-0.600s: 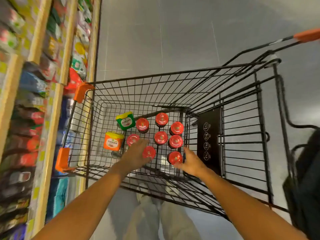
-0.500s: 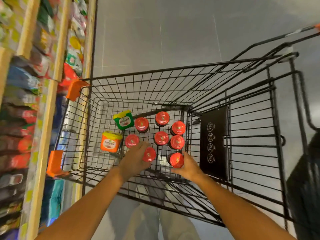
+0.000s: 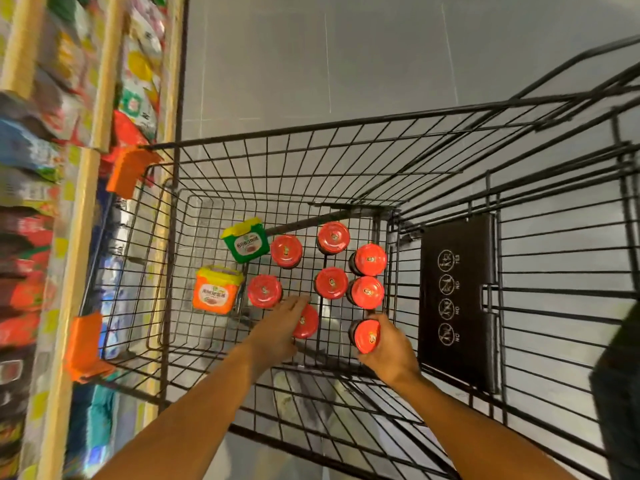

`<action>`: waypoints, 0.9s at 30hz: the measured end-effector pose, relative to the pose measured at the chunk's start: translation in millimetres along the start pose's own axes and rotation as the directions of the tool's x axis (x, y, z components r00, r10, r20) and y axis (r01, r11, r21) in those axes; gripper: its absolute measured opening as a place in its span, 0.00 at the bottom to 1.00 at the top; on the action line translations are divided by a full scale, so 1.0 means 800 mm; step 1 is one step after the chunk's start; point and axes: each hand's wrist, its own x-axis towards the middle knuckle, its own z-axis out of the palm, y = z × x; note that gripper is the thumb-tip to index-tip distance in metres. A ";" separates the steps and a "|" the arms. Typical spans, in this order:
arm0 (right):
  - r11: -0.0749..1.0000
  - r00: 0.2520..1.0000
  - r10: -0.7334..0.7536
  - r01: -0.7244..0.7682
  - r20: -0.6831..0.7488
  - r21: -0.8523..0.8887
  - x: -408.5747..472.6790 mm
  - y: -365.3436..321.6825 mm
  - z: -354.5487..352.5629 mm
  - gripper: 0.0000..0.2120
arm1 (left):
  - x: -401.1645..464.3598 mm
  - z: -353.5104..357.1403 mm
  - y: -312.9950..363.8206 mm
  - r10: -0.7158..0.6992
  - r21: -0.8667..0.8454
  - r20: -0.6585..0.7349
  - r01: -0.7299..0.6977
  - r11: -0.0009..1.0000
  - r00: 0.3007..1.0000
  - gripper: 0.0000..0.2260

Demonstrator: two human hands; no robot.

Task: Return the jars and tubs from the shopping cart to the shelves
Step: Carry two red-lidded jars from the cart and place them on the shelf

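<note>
Several dark jars with red lids stand on the floor of a black wire shopping cart [image 3: 277, 140]. A green tub [image 3: 246, 240] and an orange tub [image 3: 215, 289], both with yellow lids, sit to their left. My right hand [image 3: 388, 348] grips the nearest jar [image 3: 366, 337] and has it tilted toward me. My left hand [image 3: 277, 327] reaches down over another red-lidded jar [image 3: 306, 322], fingers extended and partly covering it. Whether the left hand touches that jar I cannot tell.
Shelves [image 3: 86, 188] packed with blurred colourful packets line the left side, close against the cart. Orange corner bumpers [image 3: 130, 169] sit on the cart's left rim. A black child-seat flap [image 3: 457, 299] with warning icons is on the right. Grey tiled floor lies beyond.
My right hand has closed round the nearest jar and tipped it. My left hand has moved farther down over its jar. The view has shifted closer to the cart.
</note>
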 end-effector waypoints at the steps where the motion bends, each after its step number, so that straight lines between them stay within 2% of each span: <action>1: 1.000 1.000 -0.002 0.002 0.008 -0.005 -0.003 0.002 -0.005 0.36 | 0.002 0.002 -0.001 0.003 0.023 0.009 -0.003 1.000 1.000 0.44; 7: 0.998 0.998 -0.038 0.041 0.058 -0.040 -0.020 0.010 -0.026 0.38 | 0.020 0.016 -0.018 0.058 0.132 -0.027 -0.054 0.990 0.998 0.41; 14: 0.990 0.990 -0.120 0.126 0.076 -0.068 -0.037 -0.004 -0.035 0.33 | 0.019 0.016 -0.020 0.120 0.150 -0.036 -0.113 0.982 0.992 0.35; 16: 0.986 0.986 -0.148 0.153 0.083 -0.063 -0.053 -0.013 -0.049 0.32 | -0.001 0.004 -0.009 0.127 0.105 -0.061 -0.120 0.987 0.990 0.34; 21: 0.975 0.978 -0.209 0.210 -0.027 0.070 -0.121 -0.056 -0.102 0.34 | -0.095 -0.046 0.034 0.071 -0.164 -0.277 -0.120 0.979 0.958 0.35; 27: 0.905 0.914 -0.355 0.388 -0.195 0.175 -0.217 -0.138 -0.192 0.36 | -0.224 -0.147 0.111 -0.052 -0.332 -0.569 -0.171 0.927 0.821 0.39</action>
